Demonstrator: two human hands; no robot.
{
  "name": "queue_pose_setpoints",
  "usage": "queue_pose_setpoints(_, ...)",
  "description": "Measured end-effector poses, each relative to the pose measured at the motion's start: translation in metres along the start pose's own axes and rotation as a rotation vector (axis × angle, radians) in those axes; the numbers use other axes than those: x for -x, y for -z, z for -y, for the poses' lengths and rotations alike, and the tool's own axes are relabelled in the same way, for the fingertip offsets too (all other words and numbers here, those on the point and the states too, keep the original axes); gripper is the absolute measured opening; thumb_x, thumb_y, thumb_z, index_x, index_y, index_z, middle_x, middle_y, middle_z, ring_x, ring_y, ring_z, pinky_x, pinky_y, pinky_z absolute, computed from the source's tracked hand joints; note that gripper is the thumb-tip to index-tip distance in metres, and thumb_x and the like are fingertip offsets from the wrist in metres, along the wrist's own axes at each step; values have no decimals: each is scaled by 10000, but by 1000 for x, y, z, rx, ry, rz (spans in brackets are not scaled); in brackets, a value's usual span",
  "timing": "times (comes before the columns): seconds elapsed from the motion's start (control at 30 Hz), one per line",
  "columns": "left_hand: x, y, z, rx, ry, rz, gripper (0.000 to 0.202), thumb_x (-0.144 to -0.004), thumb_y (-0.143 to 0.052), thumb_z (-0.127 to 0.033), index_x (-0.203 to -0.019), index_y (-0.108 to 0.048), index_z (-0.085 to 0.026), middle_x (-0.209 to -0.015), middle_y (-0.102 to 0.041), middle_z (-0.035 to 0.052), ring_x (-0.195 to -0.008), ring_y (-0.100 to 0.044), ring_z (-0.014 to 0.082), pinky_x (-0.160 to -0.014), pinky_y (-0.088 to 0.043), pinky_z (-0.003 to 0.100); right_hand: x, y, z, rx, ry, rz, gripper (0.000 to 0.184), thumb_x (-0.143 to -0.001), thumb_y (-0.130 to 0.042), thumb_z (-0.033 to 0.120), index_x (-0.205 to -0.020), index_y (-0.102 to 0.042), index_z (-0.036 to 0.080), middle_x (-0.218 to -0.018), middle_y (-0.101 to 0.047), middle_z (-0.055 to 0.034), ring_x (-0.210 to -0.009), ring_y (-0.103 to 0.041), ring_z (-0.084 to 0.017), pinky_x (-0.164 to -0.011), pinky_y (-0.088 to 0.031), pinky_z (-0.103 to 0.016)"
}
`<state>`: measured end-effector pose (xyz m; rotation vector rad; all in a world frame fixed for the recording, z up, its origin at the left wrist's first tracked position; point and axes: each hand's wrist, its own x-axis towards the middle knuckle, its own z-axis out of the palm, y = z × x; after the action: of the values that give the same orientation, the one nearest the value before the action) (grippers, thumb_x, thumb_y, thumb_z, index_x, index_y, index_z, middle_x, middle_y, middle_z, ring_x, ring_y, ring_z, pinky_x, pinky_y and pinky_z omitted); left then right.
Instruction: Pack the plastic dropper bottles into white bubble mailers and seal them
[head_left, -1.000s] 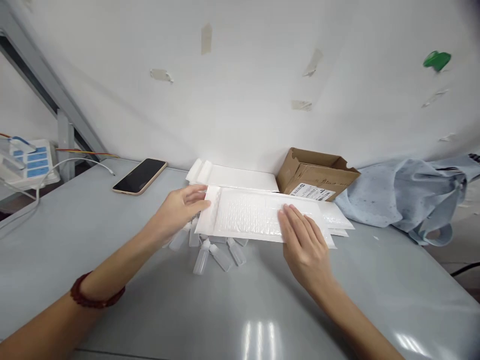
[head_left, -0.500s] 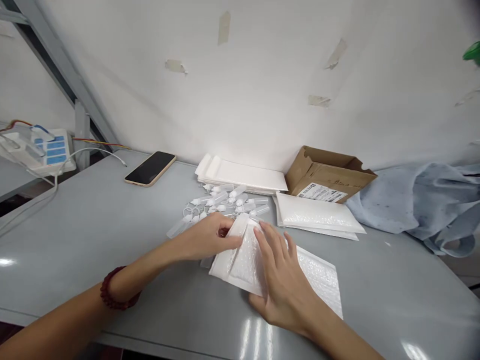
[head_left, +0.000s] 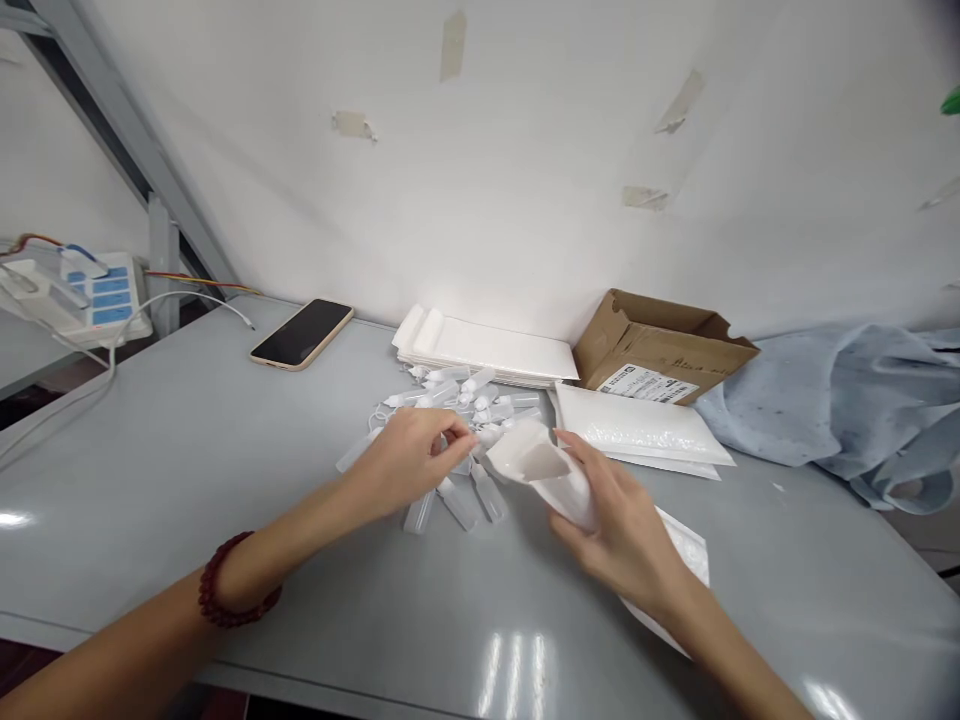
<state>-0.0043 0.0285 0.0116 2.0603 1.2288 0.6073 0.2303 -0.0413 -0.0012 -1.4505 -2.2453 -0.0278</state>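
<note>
Right hand (head_left: 626, 530) grips the mailer (head_left: 571, 497) above the bench (head_left: 375, 610), apparently squeezing its sides so it gapes toward the bottles (head_left: 457, 505) piled just beside it, while left hand (head_left: 409, 455) hangs over them, bunched narrow, whether holding one cannot tell.

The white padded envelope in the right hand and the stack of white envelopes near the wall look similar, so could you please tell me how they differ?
The white padded envelope is gripped in the right hand, while the stack of white envelopes lies untouched on the grey table. The white padded envelope's mouth gapes open, whereas the stack lies flat. The white padded envelope is nearer the camera than the stack. Both are white.
</note>
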Motion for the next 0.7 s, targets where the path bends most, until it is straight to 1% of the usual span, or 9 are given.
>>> queue_pose_setpoints(0.07,0,5,4,-72,-127,24,175,-856,-515,-279,-773,-642,-192,-679,-610,-21,-626,-503,123,-612,-392,236,-1,8,-8,-29,-70,70,640,-740,-501,186,-1353,-324,249,-1219,-594,-89,-1051,-599,-272,-829,-503,-379)
queue_pose_setpoints(0.13,2,6,7,-115,-282,94,120,-852,-531,-216,-863,-650,-203,-835,-643,2,-800,-539,155,-730,-429,261,-2,13,-12,-42,-111,135,635,-734,-512,198,-1343,-343,251,-1216,-590,-81,-1067,-586,-269,-844,-498,-377)
queue_pose_setpoints(0.17,3,5,7,-140,-345,121,134,-851,-533,-187,-915,-649,-207,-907,-639,15,-883,-530,173,-774,-434,277,-3,15,-13,-46,-120,159,641,-728,-515,197,-1344,-345,249,-1212,-585,-80,-1072,-577,-267,-851,-493,-378)
queue_pose_setpoints(0.23,5,0,8,-220,-428,146,196,-845,-518,-126,-975,-643,-205,-988,-612,42,-972,-492,200,-795,-441,298,-3,15,-12,-61,-107,191,670,-716,-513,181,-1357,-330,238,-1208,-565,-87,-1078,-554,-265,-868,-481,-383)
queue_pose_setpoints(0.33,5,-10,10,-367,-513,147,233,-828,-484,-69,-949,-646,-183,-1026,-573,73,-975,-457,222,-778,-445,318,-3,14,-9,-78,-57,212,735,-697,-512,155,-1390,-273,215,-1210,-523,-109,-1079,-518,-272,-896,-458,-415)
queue_pose_setpoints(0.4,3,-16,12,-428,-523,127,213,-833,-469,-73,-904,-646,-167,-1019,-560,87,-960,-446,230,-788,-445,338,-3,14,-7,-82,-49,231,771,-689,-524,153,-1404,-241,205,-1206,-502,-120,-1082,-495,-285,-905,-446,-441)
queue_pose_setpoints(0.5,2,-24,12,-437,-466,100,140,-837,-502,-131,-865,-638,-151,-1011,-550,100,-958,-440,242,-805,-446,357,-4,16,-4,-86,-75,271,802,-684,-543,155,-1416,-217,198,-1194,-478,-126,-1080,-468,-298,-904,-439,-460)
queue_pose_setpoints(0.6,3,-29,11,-417,-411,111,96,-803,-562,-157,-861,-637,-144,-996,-553,99,-949,-443,244,-816,-444,360,-5,16,-3,-96,-87,289,836,-683,-550,152,-1432,-182,191,-1198,-460,-128,-1072,-458,-294,-898,-442,-453)
queue_pose_setpoints(0.7,2,-29,10,-381,-380,141,82,-798,-573,-140,-848,-638,-142,-961,-574,89,-943,-449,241,-811,-438,352,-3,15,-4,-101,-81,291,858,-677,-553,152,-1440,-162,191,-1204,-461,-126,-1079,-460,-294,-902,-443,-447)
